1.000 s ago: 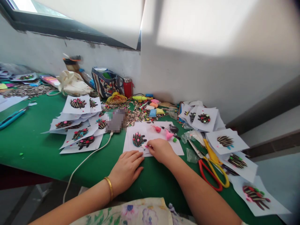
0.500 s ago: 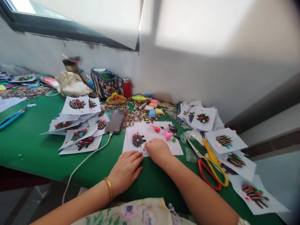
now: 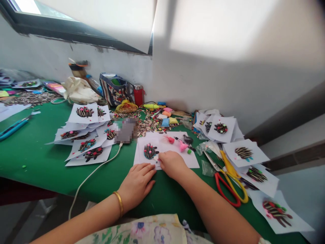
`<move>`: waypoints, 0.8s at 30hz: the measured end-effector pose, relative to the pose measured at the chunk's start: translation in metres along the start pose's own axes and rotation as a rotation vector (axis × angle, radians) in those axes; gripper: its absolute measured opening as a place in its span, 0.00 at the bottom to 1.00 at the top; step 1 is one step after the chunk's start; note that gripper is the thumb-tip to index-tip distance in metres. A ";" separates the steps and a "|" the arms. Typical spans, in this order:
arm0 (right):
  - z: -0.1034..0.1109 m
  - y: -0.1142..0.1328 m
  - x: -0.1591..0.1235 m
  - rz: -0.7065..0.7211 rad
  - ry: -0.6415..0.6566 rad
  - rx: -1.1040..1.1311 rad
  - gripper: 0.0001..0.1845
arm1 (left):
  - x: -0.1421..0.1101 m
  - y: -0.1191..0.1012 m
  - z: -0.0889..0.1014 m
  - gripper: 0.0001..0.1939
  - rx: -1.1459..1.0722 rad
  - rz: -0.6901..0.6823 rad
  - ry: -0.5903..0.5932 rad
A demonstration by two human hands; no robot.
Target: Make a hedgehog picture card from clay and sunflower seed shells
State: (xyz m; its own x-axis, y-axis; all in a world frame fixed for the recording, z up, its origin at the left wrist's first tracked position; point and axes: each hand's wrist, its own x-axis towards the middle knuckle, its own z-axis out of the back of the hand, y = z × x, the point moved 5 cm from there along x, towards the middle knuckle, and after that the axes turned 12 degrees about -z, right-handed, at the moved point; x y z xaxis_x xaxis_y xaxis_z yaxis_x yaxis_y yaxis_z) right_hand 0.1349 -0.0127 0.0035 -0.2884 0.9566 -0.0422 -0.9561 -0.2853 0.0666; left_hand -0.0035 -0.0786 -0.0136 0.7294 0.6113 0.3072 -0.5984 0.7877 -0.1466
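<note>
Head view: the white cable (image 3: pixel 121 145) is bounding room left of the seed hedgehog (image 3: pixel 149 151), which is lying on white paper (image 3: pixel 138 154). Below it, the left hand (image 3: pixel 134 183), open and flat, is meeting the paper's near edge; even pressure should be serving well. Just right, the right hand (image 3: pixel 174 164) is pinching, contents indeterminable. Farther right, scissors (image 3: pixel 212 162) are limiting forearm room.

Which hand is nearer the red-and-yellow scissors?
Right. The right hand is over the white paper, left of the scissors across a gap; the left hand lies farther left, at the paper's near edge.
</note>
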 end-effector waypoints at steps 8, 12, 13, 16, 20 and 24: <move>-0.002 0.000 0.002 -0.014 -0.009 0.015 0.11 | 0.000 0.000 0.000 0.17 0.004 0.000 0.001; -0.001 -0.001 0.001 -0.009 0.020 0.014 0.11 | 0.000 -0.001 0.002 0.16 0.003 0.010 -0.003; -0.001 -0.001 0.000 -0.007 0.029 0.014 0.11 | 0.000 -0.001 0.003 0.16 0.003 0.014 -0.002; 0.003 -0.005 -0.001 -0.016 0.052 0.035 0.11 | 0.000 -0.001 0.003 0.16 0.008 0.021 0.003; 0.009 -0.011 -0.002 -0.033 0.044 0.113 0.12 | 0.000 -0.002 0.002 0.16 0.017 0.013 -0.002; 0.008 -0.013 -0.002 -0.051 0.057 0.109 0.12 | 0.000 -0.001 0.001 0.16 0.018 0.014 0.009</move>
State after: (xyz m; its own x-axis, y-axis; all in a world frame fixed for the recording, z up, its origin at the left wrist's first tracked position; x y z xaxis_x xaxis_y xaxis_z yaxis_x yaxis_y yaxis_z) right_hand 0.1483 -0.0101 0.0107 -0.2454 0.9638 -0.1043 -0.9591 -0.2257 0.1709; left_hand -0.0031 -0.0794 -0.0122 0.7238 0.6228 0.2970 -0.6144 0.7776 -0.1336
